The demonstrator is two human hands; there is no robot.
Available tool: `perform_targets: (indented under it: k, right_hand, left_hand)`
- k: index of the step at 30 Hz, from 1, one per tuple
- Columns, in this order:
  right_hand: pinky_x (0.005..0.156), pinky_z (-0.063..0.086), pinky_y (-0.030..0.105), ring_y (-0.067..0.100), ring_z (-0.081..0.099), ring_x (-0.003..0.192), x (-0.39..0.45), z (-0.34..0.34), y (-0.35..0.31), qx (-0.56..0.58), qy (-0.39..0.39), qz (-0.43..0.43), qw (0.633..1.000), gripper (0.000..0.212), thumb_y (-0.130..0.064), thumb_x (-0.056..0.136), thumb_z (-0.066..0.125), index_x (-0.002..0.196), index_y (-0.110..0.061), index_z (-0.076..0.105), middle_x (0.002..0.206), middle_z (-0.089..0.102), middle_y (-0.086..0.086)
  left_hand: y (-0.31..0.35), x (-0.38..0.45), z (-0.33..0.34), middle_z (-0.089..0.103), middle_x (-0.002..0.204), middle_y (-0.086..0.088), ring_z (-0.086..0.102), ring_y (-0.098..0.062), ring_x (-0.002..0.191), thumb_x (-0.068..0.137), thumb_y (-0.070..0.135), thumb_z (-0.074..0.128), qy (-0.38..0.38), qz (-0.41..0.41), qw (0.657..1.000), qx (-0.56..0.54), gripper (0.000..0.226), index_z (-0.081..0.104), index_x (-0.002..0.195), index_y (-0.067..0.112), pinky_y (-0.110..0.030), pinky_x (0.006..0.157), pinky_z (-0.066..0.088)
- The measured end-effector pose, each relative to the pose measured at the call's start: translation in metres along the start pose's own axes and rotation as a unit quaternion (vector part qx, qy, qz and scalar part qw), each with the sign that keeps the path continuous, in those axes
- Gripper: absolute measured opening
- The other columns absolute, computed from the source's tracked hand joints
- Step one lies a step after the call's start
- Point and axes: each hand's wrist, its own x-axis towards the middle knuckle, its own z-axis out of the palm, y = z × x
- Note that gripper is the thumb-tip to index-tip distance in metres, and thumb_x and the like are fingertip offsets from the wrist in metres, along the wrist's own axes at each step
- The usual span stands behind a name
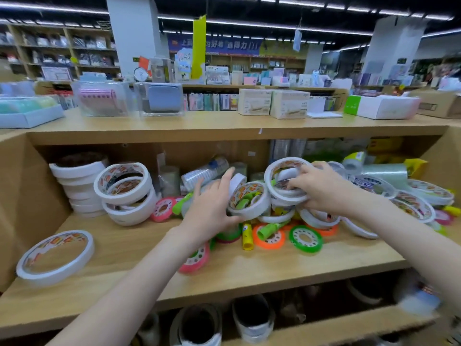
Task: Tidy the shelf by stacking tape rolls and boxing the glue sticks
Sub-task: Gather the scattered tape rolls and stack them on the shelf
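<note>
A jumble of white tape rolls, small coloured rolls and glue sticks lies in the middle of the wooden shelf (124, 245). My left hand (212, 208) grips a white tape roll (249, 198) with a printed core from its left side. My right hand (321, 186) holds a larger white tape roll (282, 186), fingers curled over its rim. A yellow glue stick (247, 236) and a green glue stick (268, 229) lie in front of the pile. Stacked white rolls (127, 193) stand at the left.
A tall stack of plain white rolls (79, 188) stands at the back left. One flat white roll (55, 255) lies near the shelf's front left. More rolls (414, 203) spread to the right. Boxes (272, 103) sit on the shelf above; rolls fill the shelf below.
</note>
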Motion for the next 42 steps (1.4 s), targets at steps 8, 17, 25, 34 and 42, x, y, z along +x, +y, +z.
perform_targets:
  k: [8,17,25,34,42]
  right_hand:
    - [0.072,0.042,0.036,0.018,0.045,0.092,-0.013,0.012,0.024,0.259,0.058,-0.029,0.964,0.019,-0.016,0.075,0.067,0.090,-0.019,0.055,0.087,0.044,0.000]
    - [0.062,0.037,0.030,0.017,0.036,0.086,-0.004,0.010,0.026,0.171,0.001,-0.044,0.984,0.031,-0.012,0.075,0.062,0.064,-0.027,0.038,0.073,0.037,-0.005]
    - [0.075,0.040,0.033,0.015,0.035,0.091,-0.017,0.005,0.029,0.303,0.206,-0.043,0.930,0.028,-0.004,0.073,0.074,0.100,-0.008,0.066,0.084,0.059,-0.002]
    - [0.075,0.036,0.029,0.016,0.037,0.092,0.001,0.011,-0.022,0.310,0.178,-0.120,0.926,0.026,-0.001,0.073,0.070,0.097,-0.010,0.065,0.078,0.050,-0.010]
    - [0.074,0.046,0.037,0.018,0.036,0.086,0.037,-0.010,-0.091,0.325,0.299,-0.190,0.877,0.044,0.016,0.054,0.071,0.093,-0.005,0.065,0.080,0.062,0.001]
  left_hand:
    - [0.009,0.024,0.006,0.060,0.101,0.004,0.058,-0.015,0.098,0.076,0.023,0.075,-0.098,0.004,0.984,-0.149,0.083,0.023,0.142,0.023,-0.024,0.083,0.043]
    - [0.013,0.028,0.012,0.067,0.087,0.004,0.059,-0.005,0.074,0.080,0.007,0.069,-0.050,-0.003,0.959,-0.280,0.062,0.033,0.113,0.045,-0.026,0.073,0.048]
    - [0.018,0.026,-0.029,0.069,0.096,0.002,0.067,-0.007,0.083,0.080,0.005,0.069,0.144,-0.067,0.885,-0.437,0.052,0.041,0.120,0.023,-0.018,0.070,0.051]
    - [-0.018,-0.080,-0.074,0.060,0.100,0.028,0.051,0.021,0.097,0.080,0.010,0.070,0.195,-0.055,0.957,-0.207,0.051,0.047,0.115,0.039,-0.001,0.079,0.037]
    - [-0.093,-0.162,-0.077,0.054,0.119,0.028,0.056,-0.006,0.105,0.076,0.034,0.053,0.062,-0.073,0.995,0.002,0.051,0.039,0.122,0.051,-0.021,0.088,0.041]
